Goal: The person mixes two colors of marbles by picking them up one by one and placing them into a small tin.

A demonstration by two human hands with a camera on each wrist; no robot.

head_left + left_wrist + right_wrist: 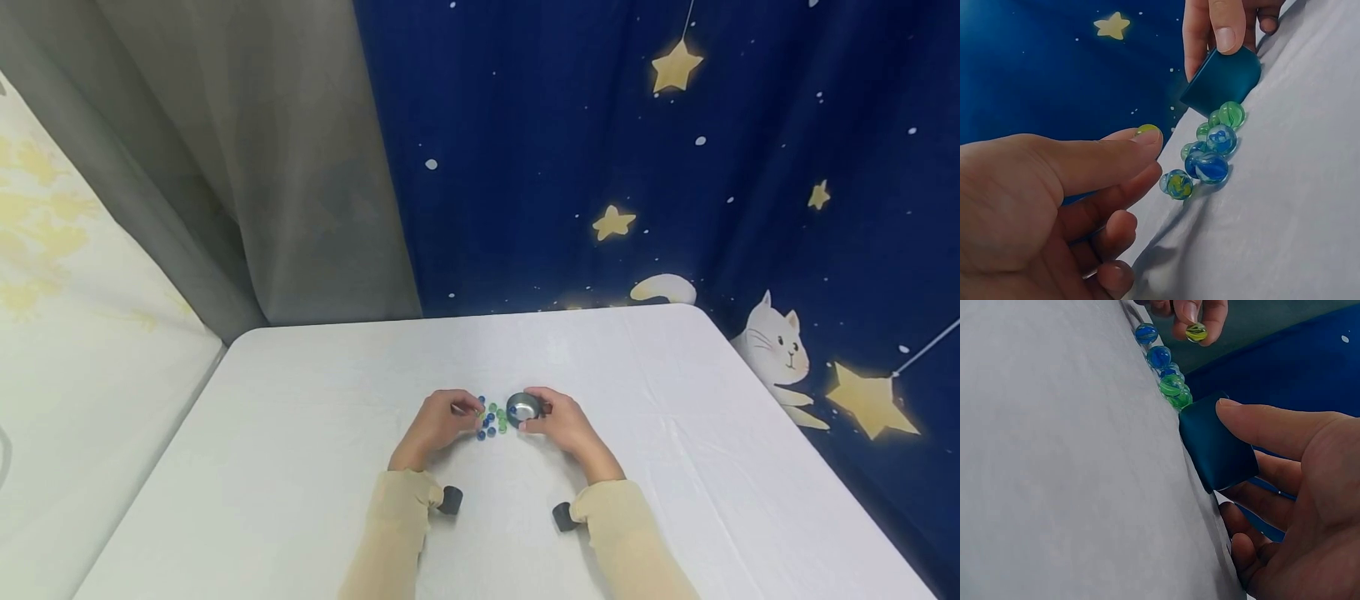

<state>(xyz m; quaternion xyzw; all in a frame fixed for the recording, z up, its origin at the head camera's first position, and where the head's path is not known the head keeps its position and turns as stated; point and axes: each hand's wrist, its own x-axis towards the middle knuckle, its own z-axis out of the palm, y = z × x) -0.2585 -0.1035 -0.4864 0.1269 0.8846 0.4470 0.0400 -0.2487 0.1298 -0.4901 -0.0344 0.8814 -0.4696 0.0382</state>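
Observation:
My left hand [441,421] pinches a yellow-green marble [1196,332] between thumb and fingertips, raised a little over the table. With thumb and fingers, my right hand [568,425] grips the side of a small round metal cup [529,405], teal outside and silvery inside. A blue marble [513,411] shows inside the cup. Between the hands, several glass marbles lie in a loose cluster on the cloth. Green marbles [1232,115] are closest to the cup, and blue marbles [1212,168] lie toward the left hand.
A white cloth covers the table [300,450], which has rounded far corners. Behind it hang a grey curtain [322,167] and a dark blue curtain [525,167] with stars. Black wrist mounts [451,500] stick out from the sleeves [401,517].

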